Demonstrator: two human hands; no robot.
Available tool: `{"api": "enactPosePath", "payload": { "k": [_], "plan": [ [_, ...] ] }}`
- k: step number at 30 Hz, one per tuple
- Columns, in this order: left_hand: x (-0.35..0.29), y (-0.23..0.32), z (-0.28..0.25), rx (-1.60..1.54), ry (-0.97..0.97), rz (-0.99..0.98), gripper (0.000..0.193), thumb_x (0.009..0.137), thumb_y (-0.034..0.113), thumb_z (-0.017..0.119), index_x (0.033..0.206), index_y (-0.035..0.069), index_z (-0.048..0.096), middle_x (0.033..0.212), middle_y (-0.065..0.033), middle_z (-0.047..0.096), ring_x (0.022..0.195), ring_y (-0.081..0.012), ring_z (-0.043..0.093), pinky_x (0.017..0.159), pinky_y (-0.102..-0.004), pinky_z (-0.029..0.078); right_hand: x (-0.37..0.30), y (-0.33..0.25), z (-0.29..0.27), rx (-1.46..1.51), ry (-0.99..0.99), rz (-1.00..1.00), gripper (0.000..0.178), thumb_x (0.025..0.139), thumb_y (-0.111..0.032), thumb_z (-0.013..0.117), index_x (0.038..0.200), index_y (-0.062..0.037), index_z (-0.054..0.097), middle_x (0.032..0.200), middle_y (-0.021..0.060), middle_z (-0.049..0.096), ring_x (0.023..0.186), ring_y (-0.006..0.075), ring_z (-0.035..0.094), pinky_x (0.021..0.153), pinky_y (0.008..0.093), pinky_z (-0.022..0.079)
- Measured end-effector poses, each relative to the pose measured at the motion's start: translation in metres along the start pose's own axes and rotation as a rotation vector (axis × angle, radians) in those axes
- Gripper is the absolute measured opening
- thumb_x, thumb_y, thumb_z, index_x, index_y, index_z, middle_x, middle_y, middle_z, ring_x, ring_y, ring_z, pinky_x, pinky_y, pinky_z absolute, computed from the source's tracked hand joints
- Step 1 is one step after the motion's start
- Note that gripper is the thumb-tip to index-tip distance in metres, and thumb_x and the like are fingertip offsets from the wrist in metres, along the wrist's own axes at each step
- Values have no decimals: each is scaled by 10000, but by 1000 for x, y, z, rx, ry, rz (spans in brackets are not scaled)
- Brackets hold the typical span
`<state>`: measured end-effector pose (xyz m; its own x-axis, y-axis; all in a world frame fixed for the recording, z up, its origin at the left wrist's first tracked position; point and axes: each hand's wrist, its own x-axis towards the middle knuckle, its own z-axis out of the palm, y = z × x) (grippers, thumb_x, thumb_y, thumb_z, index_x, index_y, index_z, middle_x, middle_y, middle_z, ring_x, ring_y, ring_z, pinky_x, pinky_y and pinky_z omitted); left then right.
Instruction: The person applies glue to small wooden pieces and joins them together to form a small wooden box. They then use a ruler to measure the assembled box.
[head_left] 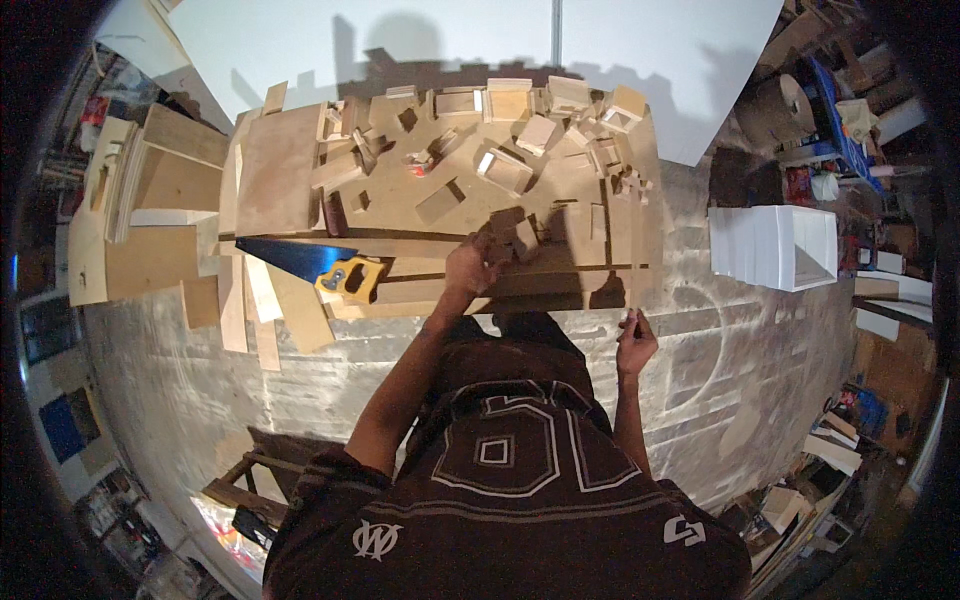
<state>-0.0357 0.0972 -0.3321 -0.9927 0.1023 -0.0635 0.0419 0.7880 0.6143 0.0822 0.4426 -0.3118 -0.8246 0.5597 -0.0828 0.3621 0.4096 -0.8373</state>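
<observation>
My left hand [472, 266] reaches over the near part of the wooden worktop, its fingers closed around a small wooden block [524, 236] that is partly in shadow. Off the worktop's front right corner, the fingertips of my right hand [637, 346] are pinched together at the near end of a thin pale strip [634, 250], which runs away from me along the right side. A handsaw [310, 267] with a dark blade and a yellow handle lies flat to the left of my left hand.
Small wooden blocks and box-like pieces [505, 172] crowd the far side of the worktop [400, 215]. A flat wooden panel [280, 160] and loose boards [300, 308] lie at the left. A white bin [770, 247] stands on the floor at the right. A white wall [480, 40] rises behind.
</observation>
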Motion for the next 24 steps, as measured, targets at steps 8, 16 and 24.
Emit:
{"api": "enactPosePath", "payload": {
  "k": [8,16,24],
  "plan": [
    [35,62,26,152,22,-203,704,758,377,792,1316,87,475,1181,-214,536,925,-412,663,754,-486,563,21,24,-2,-70,-105,-150,316,942,-260,696,1173,-46,718,712,70,693,568,99,595,525,272,473],
    [53,50,46,61,39,-212,473,750,346,787,1139,111,656,1140,-154,625,933,-362,682,761,-467,569,46,43,-17,-61,-50,-198,295,940,-233,697,1139,-17,721,691,82,696,560,99,595,525,288,480],
    [71,5,46,-788,-174,-414,292,816,171,792,1039,32,664,926,-88,714,766,-191,694,659,-338,571,58,50,-20,30,-104,-141,289,940,-222,696,1130,-6,724,703,80,703,566,101,604,543,289,484]
  ]
}}
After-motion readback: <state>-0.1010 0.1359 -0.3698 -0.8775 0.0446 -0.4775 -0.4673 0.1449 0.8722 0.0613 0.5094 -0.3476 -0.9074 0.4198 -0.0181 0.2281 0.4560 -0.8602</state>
